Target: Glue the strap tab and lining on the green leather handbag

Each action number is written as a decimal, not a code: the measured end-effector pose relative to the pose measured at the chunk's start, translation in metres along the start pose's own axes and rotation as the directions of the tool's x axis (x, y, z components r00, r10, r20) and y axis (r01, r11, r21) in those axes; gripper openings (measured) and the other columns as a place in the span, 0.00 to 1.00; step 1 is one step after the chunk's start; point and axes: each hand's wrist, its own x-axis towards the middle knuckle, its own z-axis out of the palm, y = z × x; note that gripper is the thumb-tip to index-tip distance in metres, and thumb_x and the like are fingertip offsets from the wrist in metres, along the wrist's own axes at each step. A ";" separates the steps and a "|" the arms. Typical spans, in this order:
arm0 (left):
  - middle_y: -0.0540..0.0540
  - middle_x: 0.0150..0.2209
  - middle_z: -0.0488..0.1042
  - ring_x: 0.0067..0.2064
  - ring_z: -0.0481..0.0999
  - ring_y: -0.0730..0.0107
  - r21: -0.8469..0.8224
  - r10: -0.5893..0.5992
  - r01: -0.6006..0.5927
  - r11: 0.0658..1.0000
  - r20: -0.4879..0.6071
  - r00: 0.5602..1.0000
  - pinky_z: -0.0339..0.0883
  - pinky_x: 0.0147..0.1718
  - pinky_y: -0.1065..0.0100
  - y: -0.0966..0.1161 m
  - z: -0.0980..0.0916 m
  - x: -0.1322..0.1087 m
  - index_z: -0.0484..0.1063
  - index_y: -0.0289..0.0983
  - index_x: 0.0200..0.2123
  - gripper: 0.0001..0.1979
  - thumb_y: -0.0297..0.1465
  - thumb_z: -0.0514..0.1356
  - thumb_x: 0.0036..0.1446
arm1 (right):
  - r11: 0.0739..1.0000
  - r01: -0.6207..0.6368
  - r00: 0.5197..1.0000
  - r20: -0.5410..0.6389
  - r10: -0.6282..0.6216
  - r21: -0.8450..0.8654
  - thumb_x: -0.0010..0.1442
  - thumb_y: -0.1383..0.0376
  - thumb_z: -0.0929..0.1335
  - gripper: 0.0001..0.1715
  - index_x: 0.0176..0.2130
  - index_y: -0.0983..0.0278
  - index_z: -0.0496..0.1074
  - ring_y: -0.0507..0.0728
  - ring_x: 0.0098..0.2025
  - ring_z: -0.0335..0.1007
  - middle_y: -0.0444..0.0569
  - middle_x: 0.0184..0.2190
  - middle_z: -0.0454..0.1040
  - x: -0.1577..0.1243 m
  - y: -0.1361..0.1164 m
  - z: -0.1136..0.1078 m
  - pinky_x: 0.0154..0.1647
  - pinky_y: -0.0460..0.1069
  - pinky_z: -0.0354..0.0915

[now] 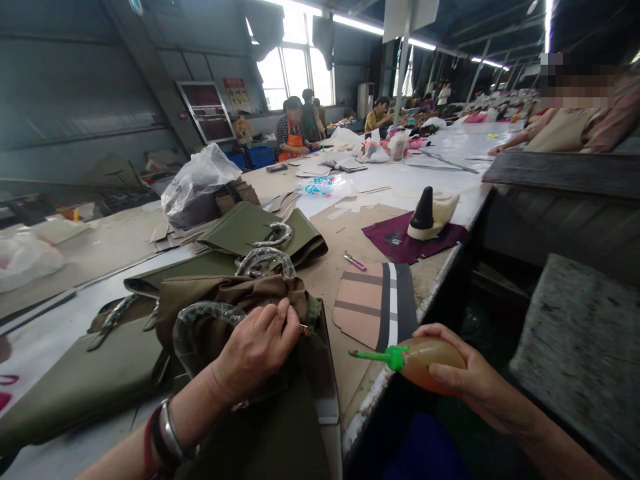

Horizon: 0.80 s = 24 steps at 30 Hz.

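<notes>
My left hand [257,343] is closed in a pinch on the top edge of an olive-green handbag [267,430], beside its brown cloth lining [193,288]. A small metal zipper pull [305,329] shows just past the fingertips. The bag's handle [210,312] is wrapped in clear plastic. In my right hand [475,377] is a squeeze bottle [425,363] of amber liquid with a green cap and nozzle. It lies sideways in the grip, over the table's edge, with the nozzle pointing left toward the bag and apart from it.
More green bags [265,230] lie beyond and to the left. A striped panel [363,300], a small pink-handled tool [355,261] and a maroon cloth [395,237] bearing a black-tipped object [425,213] lie ahead. A person [575,127] stands at the right.
</notes>
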 end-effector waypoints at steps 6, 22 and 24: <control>0.36 0.34 0.72 0.30 0.67 0.65 0.054 -0.005 0.004 0.999 0.034 0.999 0.67 0.28 0.66 -0.003 0.003 -0.003 0.68 0.27 0.33 0.06 0.18 0.53 0.52 | 0.998 -0.030 0.999 0.036 0.032 -0.062 0.45 0.52 0.72 0.33 0.46 0.62 0.57 0.57 0.39 0.66 0.49 0.41 0.68 -0.004 -0.001 0.009 0.38 0.48 0.62; 0.40 0.28 0.71 0.26 0.66 0.67 0.118 0.009 -0.020 0.993 0.090 0.996 0.66 0.24 0.68 -0.003 -0.008 0.002 0.68 0.28 0.32 0.06 0.19 0.51 0.54 | 0.768 0.095 0.995 0.068 -0.067 -0.633 0.47 0.51 0.70 0.28 0.43 0.61 0.62 0.58 0.39 0.65 0.47 0.39 0.66 0.005 0.012 0.029 0.42 0.51 0.63; 0.40 0.29 0.71 0.27 0.66 0.67 0.121 0.011 -0.022 0.992 0.096 0.995 0.66 0.24 0.68 -0.002 -0.008 0.003 0.68 0.28 0.32 0.08 0.18 0.50 0.55 | 0.743 0.131 0.991 0.092 -0.094 -0.657 0.48 0.52 0.70 0.27 0.44 0.60 0.62 0.59 0.40 0.65 0.47 0.40 0.65 0.006 0.012 0.029 0.44 0.52 0.62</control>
